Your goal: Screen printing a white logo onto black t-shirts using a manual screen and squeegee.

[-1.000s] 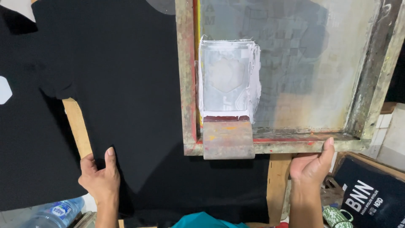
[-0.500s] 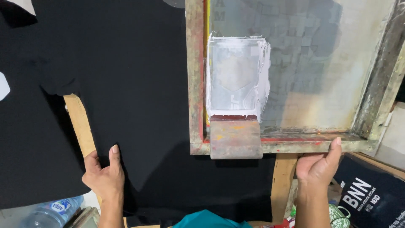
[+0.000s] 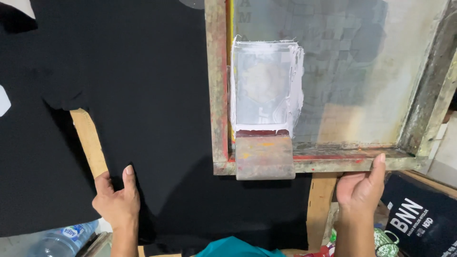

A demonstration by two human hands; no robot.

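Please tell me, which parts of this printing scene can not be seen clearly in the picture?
- Screen frame: far side cut off by the top edge, head view.
- Black shirt: partly covered by the frame.
- Squeegee: blade hidden under its handle.
- Left hand, right hand: palms face away.
- Water bottle: cut off by the bottom edge.

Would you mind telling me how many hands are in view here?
2. The left hand rests flat on the black fabric at lower left; the right hand grips the near edge of the screen frame at lower right. No other hands show.
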